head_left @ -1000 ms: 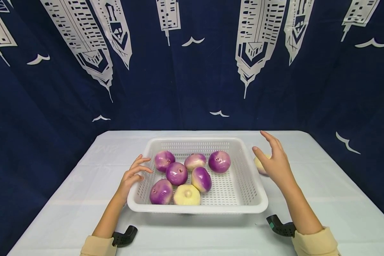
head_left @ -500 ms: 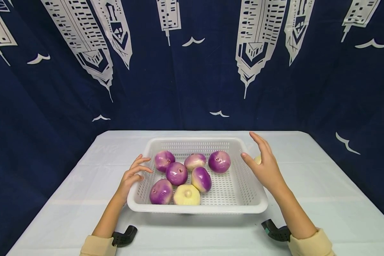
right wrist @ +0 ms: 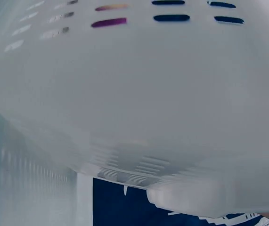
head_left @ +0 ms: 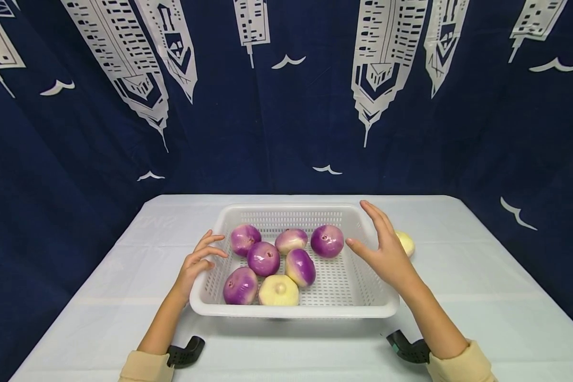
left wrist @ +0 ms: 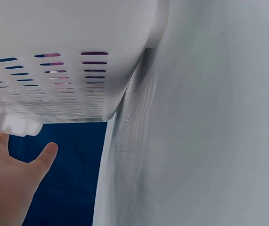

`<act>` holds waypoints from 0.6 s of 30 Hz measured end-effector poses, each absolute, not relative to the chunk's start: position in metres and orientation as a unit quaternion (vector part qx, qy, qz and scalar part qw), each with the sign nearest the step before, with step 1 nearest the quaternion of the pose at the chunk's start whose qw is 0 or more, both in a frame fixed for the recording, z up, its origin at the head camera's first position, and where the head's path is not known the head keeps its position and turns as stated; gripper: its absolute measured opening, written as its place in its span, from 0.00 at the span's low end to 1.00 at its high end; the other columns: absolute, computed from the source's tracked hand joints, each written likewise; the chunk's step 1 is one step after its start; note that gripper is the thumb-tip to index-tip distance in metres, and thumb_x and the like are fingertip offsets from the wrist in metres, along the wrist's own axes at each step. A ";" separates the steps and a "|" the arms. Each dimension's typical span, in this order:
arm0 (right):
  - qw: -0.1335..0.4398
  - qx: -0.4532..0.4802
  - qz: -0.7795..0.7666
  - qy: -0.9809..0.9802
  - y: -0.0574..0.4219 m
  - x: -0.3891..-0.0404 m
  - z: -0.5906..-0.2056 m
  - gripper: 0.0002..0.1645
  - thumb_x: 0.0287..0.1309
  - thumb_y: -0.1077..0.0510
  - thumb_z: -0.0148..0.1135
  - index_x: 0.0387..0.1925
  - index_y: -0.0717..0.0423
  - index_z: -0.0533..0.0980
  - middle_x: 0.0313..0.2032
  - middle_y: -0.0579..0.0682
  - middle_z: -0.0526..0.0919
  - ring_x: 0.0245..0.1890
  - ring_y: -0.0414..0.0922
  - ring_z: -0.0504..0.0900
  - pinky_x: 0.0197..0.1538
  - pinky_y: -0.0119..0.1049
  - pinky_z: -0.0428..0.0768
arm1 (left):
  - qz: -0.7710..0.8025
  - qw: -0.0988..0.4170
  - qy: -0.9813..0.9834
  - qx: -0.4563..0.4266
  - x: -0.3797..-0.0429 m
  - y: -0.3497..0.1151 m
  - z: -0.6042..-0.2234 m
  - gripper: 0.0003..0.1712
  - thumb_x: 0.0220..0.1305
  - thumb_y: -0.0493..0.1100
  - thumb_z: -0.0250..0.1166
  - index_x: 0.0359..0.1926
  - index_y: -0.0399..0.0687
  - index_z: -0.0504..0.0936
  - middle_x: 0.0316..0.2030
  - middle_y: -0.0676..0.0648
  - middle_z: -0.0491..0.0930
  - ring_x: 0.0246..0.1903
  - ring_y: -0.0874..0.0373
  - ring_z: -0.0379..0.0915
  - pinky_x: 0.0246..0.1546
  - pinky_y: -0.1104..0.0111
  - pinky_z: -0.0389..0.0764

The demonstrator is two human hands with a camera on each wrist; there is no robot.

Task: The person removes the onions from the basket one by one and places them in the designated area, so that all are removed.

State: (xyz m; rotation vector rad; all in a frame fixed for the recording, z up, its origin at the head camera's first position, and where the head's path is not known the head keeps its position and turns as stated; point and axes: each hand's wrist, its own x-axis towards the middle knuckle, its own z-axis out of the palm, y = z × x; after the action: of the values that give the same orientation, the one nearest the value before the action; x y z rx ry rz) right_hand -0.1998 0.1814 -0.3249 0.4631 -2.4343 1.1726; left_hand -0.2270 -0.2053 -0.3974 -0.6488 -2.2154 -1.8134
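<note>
Left hand (head_left: 192, 268): fingers apart, near basket (head_left: 294, 311)
Right hand (head_left: 387, 255): fingers apart, opposite side
Onions (head_left: 263, 259): probably best cupped, not pinched

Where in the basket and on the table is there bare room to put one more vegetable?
The basket is bare right of the yellow vegetable, in front of the rightmost purple one. The table is bare left of the left hand, and right of the pale vegetable outside. Crowded: the basket's left half.
</note>
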 end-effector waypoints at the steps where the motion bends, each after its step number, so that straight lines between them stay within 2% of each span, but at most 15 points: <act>1: 0.198 0.169 0.417 -0.871 0.180 -0.200 -0.325 0.47 0.49 0.53 0.63 0.68 0.43 0.51 0.68 0.53 0.54 0.67 0.55 0.53 0.62 0.62 0.57 | -0.614 0.104 -0.751 -0.220 -0.227 -0.206 -0.398 0.18 0.44 0.29 0.45 0.32 0.40 0.80 0.56 0.56 0.68 0.70 0.49 0.33 0.64 0.39 0.32; 6: 0.185 0.183 0.409 -0.875 0.177 -0.198 -0.326 0.49 0.47 0.53 0.65 0.68 0.45 0.50 0.68 0.53 0.53 0.68 0.56 0.52 0.63 0.63 0.55 | -0.609 0.106 -0.754 -0.222 -0.227 -0.206 -0.397 0.18 0.44 0.29 0.45 0.32 0.37 0.80 0.56 0.57 0.68 0.70 0.49 0.33 0.64 0.39 0.32; 10: 0.169 0.186 0.405 -0.879 0.176 -0.198 -0.326 0.50 0.48 0.52 0.65 0.69 0.44 0.49 0.69 0.52 0.51 0.68 0.56 0.51 0.63 0.64 0.55 | -0.614 0.103 -0.750 -0.221 -0.228 -0.206 -0.396 0.18 0.44 0.29 0.45 0.32 0.38 0.80 0.55 0.59 0.68 0.70 0.49 0.33 0.64 0.40 0.32; 18: 0.144 0.187 0.391 -0.890 0.170 -0.194 -0.328 0.51 0.48 0.49 0.65 0.69 0.41 0.47 0.69 0.51 0.50 0.68 0.56 0.53 0.62 0.64 0.57 | -0.615 0.102 -0.750 -0.221 -0.227 -0.206 -0.397 0.19 0.44 0.29 0.45 0.31 0.43 0.81 0.55 0.59 0.68 0.70 0.50 0.33 0.64 0.40 0.32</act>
State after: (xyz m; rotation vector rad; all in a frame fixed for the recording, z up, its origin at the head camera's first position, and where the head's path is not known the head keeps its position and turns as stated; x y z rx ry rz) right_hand -0.1940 0.1698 -0.3279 0.5402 -2.5657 1.1261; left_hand -0.2275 -0.2056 -0.3971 -0.6525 -2.2137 -1.8166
